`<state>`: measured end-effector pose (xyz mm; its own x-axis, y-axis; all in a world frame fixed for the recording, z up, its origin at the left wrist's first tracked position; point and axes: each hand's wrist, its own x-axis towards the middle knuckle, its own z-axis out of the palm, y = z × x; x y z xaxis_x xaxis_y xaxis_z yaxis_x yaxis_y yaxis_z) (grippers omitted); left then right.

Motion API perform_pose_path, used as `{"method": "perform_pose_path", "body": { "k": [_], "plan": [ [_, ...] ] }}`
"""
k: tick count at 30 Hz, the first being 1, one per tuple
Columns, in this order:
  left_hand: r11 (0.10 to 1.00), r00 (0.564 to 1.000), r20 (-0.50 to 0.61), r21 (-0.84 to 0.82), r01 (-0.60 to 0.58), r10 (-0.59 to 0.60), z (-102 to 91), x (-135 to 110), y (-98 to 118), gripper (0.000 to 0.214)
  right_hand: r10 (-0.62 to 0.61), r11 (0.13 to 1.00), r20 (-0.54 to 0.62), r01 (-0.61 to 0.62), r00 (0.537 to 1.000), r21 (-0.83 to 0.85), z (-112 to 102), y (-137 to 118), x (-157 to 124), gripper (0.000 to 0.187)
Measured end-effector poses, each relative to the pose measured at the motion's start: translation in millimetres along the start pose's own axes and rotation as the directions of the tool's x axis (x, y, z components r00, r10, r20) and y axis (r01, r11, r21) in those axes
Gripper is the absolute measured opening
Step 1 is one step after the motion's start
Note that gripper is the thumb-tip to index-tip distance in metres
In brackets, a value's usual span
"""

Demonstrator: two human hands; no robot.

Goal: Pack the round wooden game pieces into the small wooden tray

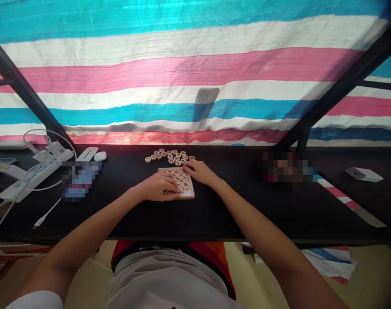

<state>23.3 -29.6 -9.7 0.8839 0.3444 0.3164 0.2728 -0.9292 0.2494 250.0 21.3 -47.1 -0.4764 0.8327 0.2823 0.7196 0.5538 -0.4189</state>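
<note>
A small pale wooden tray [191, 193] lies on the black table [195, 219] and holds several round chess discs with red marks [184, 178]. My left hand [159, 187] rests over the tray's left part, fingers curled down onto the discs there. My right hand [200, 171] sits at the tray's far right corner, fingertips pinched at a disc [191, 159] by the edge of a loose pile. That pile of several round wooden discs [169, 156] lies just beyond the tray.
A white power strip [34, 174] with cables lies at the left, with a white mouse [100, 156] near it. A white box [363, 174] sits at the far right. Black frame bars slant up on both sides before a striped sheet [195, 77].
</note>
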Motion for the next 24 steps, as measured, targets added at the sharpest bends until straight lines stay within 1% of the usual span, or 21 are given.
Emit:
{"method": "perform_pose_path", "body": {
  "k": [6, 12, 17, 19, 20, 21, 22, 23, 24],
  "plan": [
    [1.0, 1.0, 0.023, -0.004, -0.006, 0.006, -6.1, 2, 5, 0.027, 0.007, 1.0, -0.002, -0.007, 1.0, -0.001, -2, -2, -1, 0.025],
    [1.0, 0.998, 0.058, 0.002, -0.014, 0.013, -2.3, 0, 5, 0.028, 0.01, 1.0, -0.007, -0.01, 1.0, -0.004, -1, -2, 0, 0.024],
    [1.0, 0.999, 0.038, -0.01, 0.003, -0.002, -4.2, 0, 5, 0.03, 0.001, 1.0, 0.0, -0.001, 1.0, -0.001, -1, -2, -1, 0.025],
    [0.997, 0.997, -0.02, -0.031, 0.074, -0.075, -7.1, 0, 1, 0.031, 0.0, 1.0, 0.001, 0.0, 1.0, 0.004, -2, -2, -1, 0.025],
    [0.99, 0.988, -0.066, -0.037, 0.138, -0.14, -8.3, 0, -4, 0.031, 0.001, 1.0, 0.002, -0.001, 1.0, 0.005, -2, -2, -1, 0.025],
    [0.976, 0.969, -0.116, -0.039, 0.214, -0.217, -9.1, -2, -10, 0.032, 0.001, 1.0, 0.003, -0.001, 1.0, 0.004, -2, -2, 0, 0.025],
    [0.955, 0.94, -0.167, -0.037, 0.294, -0.296, -9.2, -4, -17, 0.033, 0.001, 1.0, 0.004, -0.001, 1.0, 0.002, -2, -2, 0, 0.025],
    [0.928, 0.907, -0.201, -0.035, 0.37, -0.369, -8.6, -7, -27, 0.033, 0.003, 1.0, 0.007, -0.003, 1.0, -0.001, -2, -2, 0, 0.025],
    [0.905, 0.883, -0.208, -0.025, 0.425, -0.42, -7.4, -10, -37, 0.034, 0.005, 1.0, 0.009, -0.005, 1.0, -0.004, -2, -3, 0, 0.025]
  ]
}}
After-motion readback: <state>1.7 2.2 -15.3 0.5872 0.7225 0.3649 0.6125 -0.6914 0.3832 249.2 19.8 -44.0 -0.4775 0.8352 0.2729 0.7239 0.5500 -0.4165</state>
